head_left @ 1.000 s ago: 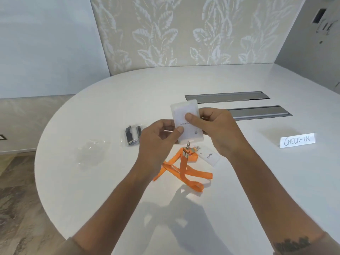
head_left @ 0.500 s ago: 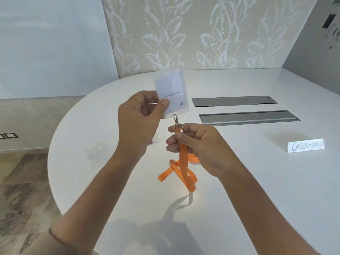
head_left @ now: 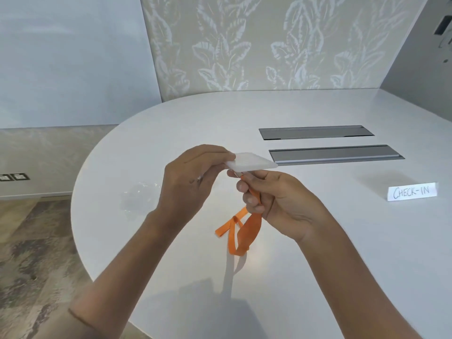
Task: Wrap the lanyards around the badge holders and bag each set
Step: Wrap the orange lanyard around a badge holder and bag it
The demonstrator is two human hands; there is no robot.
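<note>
My left hand (head_left: 190,182) pinches a clear badge holder (head_left: 252,163) with a white card, held almost flat above the white table (head_left: 318,265). Just below it my right hand (head_left: 274,201) grips the orange lanyard (head_left: 242,231) close to its clip. The rest of the strap hangs from my fist in loops whose ends touch the tabletop. A clear plastic bag (head_left: 140,198) lies crumpled on the table left of my left hand.
Two grey recessed cable hatches (head_left: 315,132) (head_left: 337,154) sit in the table beyond my hands. A folded "CHECK-IN" card (head_left: 412,191) stands at the right. The rounded table edge runs along the left, with floor below it.
The badge holder went from upright to nearly flat in my left hand. My right hand moved from the holder down onto the lanyard and lifted part of the strap off the table.
</note>
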